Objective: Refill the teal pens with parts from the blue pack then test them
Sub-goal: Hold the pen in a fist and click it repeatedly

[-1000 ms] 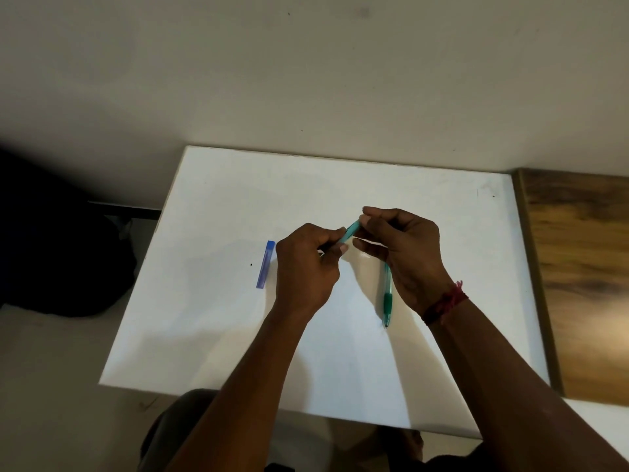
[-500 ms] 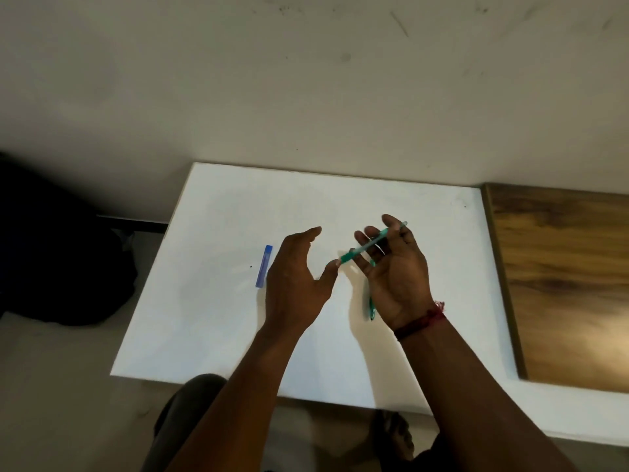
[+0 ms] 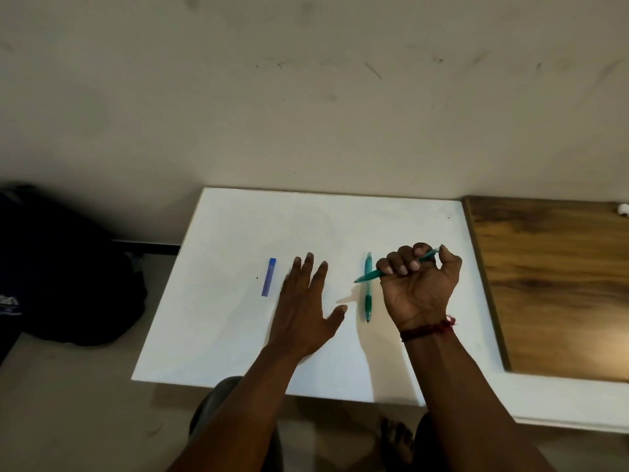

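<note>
Teal pen, held (image 3: 376, 274): gripped in the fist of the right hand (image 3: 420, 284), palm turned up, fingers curled round the barrel. It slants, the pointed end jutting out toward 8 o'clock and the other end showing past the thumb toward 2 o'clock.

Teal pen, loose (image 3: 368, 303): lies flat on the white table (image 3: 238, 233), running 12 to 6 o'clock, just at 9 o'clock of the right hand. The held pen crosses over its upper part.

Blue pack (image 3: 269, 276): a slim strip lying 12 to 6 o'clock, close at 9 o'clock of the left hand's fingers.

Left hand (image 3: 304, 311): palm down over the table, fingers straight and spread, holding nothing; contact with the table cannot be told.

Red thread band (image 3: 429, 330): on the right wrist.

Wooden surface (image 3: 544, 284): adjoins the table at 3 o'clock.

Dark bag (image 3: 68, 267): on the floor at 9 o'clock.
</note>
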